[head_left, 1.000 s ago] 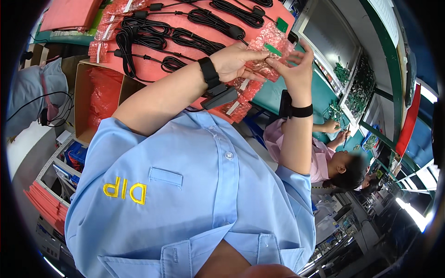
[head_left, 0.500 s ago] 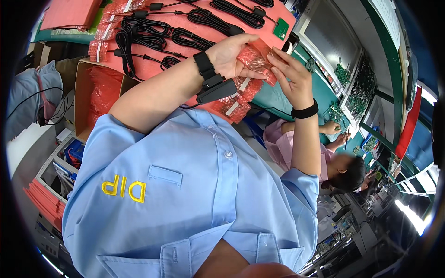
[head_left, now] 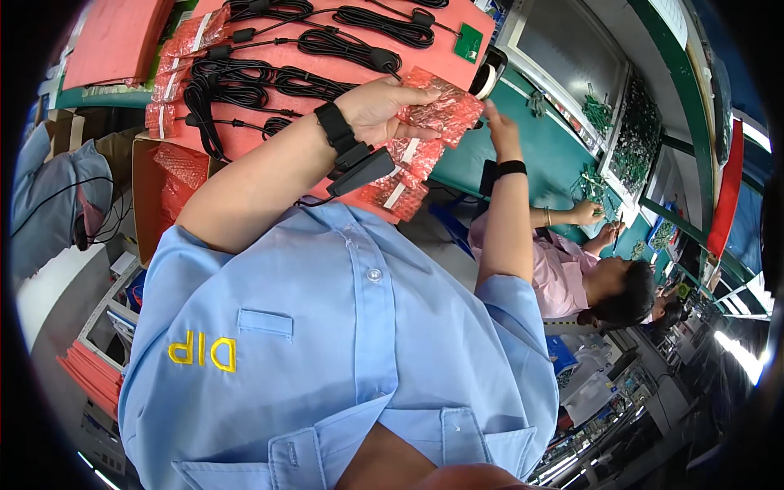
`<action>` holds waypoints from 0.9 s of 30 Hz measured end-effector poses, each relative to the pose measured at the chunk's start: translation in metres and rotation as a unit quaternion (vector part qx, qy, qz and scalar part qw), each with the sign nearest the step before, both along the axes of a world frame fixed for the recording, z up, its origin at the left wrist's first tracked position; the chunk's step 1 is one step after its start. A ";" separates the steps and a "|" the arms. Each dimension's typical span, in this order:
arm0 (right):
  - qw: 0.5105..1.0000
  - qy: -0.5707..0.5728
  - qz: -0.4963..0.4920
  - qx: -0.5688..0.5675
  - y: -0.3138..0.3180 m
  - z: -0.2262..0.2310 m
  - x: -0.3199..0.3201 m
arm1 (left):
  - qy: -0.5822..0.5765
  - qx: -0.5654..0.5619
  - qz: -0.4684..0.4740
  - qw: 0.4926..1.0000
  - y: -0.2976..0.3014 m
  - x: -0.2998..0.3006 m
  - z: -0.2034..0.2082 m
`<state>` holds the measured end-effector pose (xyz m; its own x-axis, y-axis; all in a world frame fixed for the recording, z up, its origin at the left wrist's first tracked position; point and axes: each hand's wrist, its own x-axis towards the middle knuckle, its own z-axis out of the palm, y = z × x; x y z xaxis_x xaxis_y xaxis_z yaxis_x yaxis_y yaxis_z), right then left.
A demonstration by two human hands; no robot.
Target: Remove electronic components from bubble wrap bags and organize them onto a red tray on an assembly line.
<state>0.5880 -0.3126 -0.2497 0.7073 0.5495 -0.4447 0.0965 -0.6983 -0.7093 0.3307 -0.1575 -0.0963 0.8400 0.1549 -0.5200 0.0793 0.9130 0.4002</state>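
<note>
My left hand (head_left: 377, 112) grips a red bubble-wrap bag (head_left: 445, 104) by its near-left side, thumb on top, above the mat's right part. My right hand (head_left: 503, 132) is by the bag's right corner, just below a black holder with a white round part (head_left: 487, 77). Its fingers look curled, and what they hold, if anything, is hidden. Further red bubble-wrap bags with white strips (head_left: 398, 196) lie below my left hand. Coiled black cables (head_left: 347, 51) lie in rows on the pink mat (head_left: 282, 39). A green circuit board (head_left: 468, 42) sits at the mat's far right.
A cardboard box (head_left: 149, 192) with red bubble wrap stands at the left. Pink sheets (head_left: 114, 41) are stacked at the far left. On the right, a co-worker in pink (head_left: 555, 273) works at the green bench (head_left: 547, 143), beside a tray of small green parts (head_left: 635, 139).
My right hand has left the bag's middle and moved to its right corner beside the black holder. The bag now shows flatter, still in my left hand. The whole view has shifted slightly.
</note>
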 end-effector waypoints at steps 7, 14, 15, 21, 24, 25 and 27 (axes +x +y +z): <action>0.956 0.195 -0.137 0.172 -0.007 0.004 -0.042 | 0.017 -0.018 0.008 1.000 -0.003 0.003 -0.009; 0.980 -0.036 -0.016 0.194 -0.047 -0.032 -0.078 | 0.010 -0.024 -0.010 1.000 -0.004 0.009 -0.012; 0.979 -0.123 0.030 0.158 -0.050 -0.035 -0.073 | 0.017 -0.020 -0.005 1.000 -0.005 0.009 -0.012; 0.960 -0.189 0.042 0.201 -0.062 0.011 -0.063 | 0.027 0.030 0.036 0.999 -0.016 0.007 -0.016; 0.940 0.074 -0.062 0.326 -0.035 0.093 -0.085 | 0.029 0.076 0.076 0.994 -0.020 0.009 -0.031; 0.940 0.072 -0.064 0.327 -0.024 0.113 -0.096 | 0.029 0.100 0.091 0.990 -0.022 0.012 -0.033; 0.945 0.082 -0.014 0.315 -0.003 0.138 -0.123 | 0.039 0.113 0.093 0.988 -0.025 0.012 -0.032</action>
